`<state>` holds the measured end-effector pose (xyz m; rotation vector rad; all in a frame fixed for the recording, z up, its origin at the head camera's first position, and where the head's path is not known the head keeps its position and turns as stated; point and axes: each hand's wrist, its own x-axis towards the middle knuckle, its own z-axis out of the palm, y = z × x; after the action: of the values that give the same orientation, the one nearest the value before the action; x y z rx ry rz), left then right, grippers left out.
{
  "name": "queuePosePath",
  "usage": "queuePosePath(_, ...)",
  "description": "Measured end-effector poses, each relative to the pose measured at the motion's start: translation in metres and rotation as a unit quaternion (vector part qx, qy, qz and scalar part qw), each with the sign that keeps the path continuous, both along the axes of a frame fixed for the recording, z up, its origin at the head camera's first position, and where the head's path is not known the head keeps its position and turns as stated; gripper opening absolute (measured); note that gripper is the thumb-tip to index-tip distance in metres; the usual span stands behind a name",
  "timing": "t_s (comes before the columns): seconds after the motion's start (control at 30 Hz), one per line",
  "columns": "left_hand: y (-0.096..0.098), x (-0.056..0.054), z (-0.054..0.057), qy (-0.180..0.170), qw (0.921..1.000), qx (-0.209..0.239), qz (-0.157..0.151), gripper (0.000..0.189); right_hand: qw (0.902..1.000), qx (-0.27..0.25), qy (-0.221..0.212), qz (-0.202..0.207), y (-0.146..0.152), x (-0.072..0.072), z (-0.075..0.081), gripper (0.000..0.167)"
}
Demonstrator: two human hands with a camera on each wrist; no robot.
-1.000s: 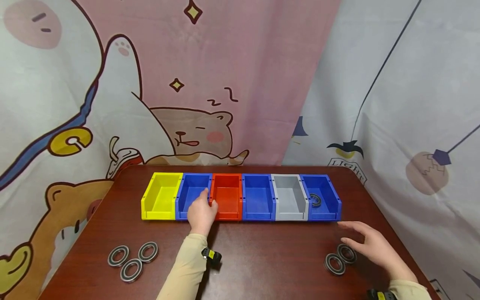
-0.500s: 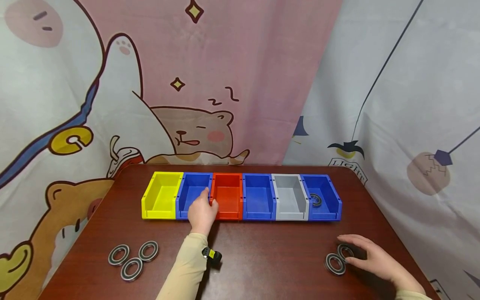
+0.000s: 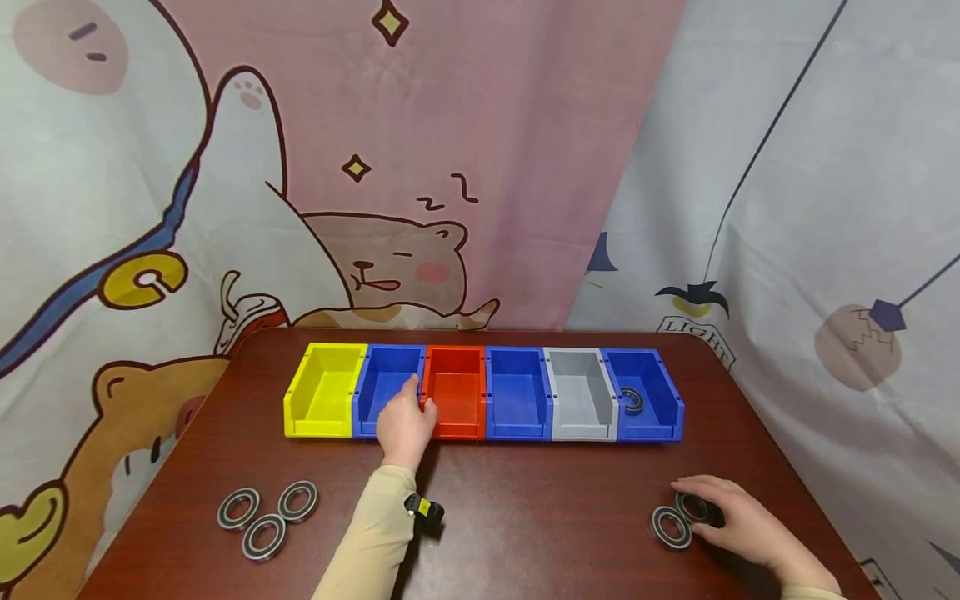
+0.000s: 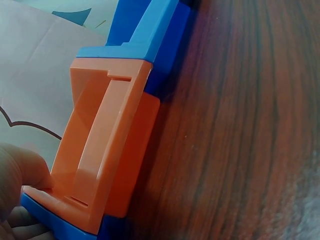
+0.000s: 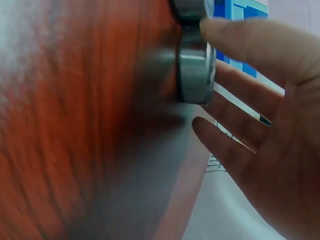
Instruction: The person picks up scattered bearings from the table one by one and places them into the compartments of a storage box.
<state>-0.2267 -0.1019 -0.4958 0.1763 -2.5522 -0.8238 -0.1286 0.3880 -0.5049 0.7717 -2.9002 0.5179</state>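
Observation:
My left hand (image 3: 405, 427) grips the adjoining side walls of a blue bin (image 3: 384, 392) and the red bin (image 3: 459, 392). In the left wrist view the thumb (image 4: 25, 172) lies over the red bin's side, with the fingers on the blue side. At the table's right, my right hand (image 3: 742, 521) spreads around the farther of two ball bearings (image 3: 681, 502). Its thumb tip (image 5: 212, 31) is close to where the two meet; whether it touches cannot be told. The nearer bearing (image 3: 657, 533) lies flat against it.
Beside these bins stand a yellow bin (image 3: 330, 392), a blue bin (image 3: 516, 392), a grey bin (image 3: 577, 392) and the rightmost blue bin (image 3: 660, 392). The last holds one bearing (image 3: 637, 409). Three bearings (image 3: 252, 546) lie at the table's left. A printed curtain (image 3: 525, 167) hangs behind.
My right hand has come down and slightly toward me, from above the pair of bearings to around the farther one. The left hand has stayed on the bin walls.

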Motion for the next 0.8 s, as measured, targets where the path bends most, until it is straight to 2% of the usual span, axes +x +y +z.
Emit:
queuePosePath(0.1,0.000,0.000,0.000,-0.002,1.0000,-0.001,0.000,0.047,0.9995,0.021,-0.009,-0.023,-0.005,0.001,0.001,0.052)
queuePosePath(0.33,-0.001,0.000,0.001,0.002,1.0000,-0.002,-0.001,0.047,0.9948,0.051,-0.060,-0.065,-0.015,0.002,0.005,0.048)
queuePosePath(0.63,0.000,0.000,0.002,-0.007,1.0000,-0.003,-0.002,0.047,0.9948,0.060,-0.034,-0.075,-0.020,0.004,0.002,0.046)
queuePosePath(0.8,0.000,0.001,0.002,-0.007,1.0000,-0.001,0.000,0.048,0.9947,0.052,-0.037,-0.080,-0.021,0.003,0.002,0.046)
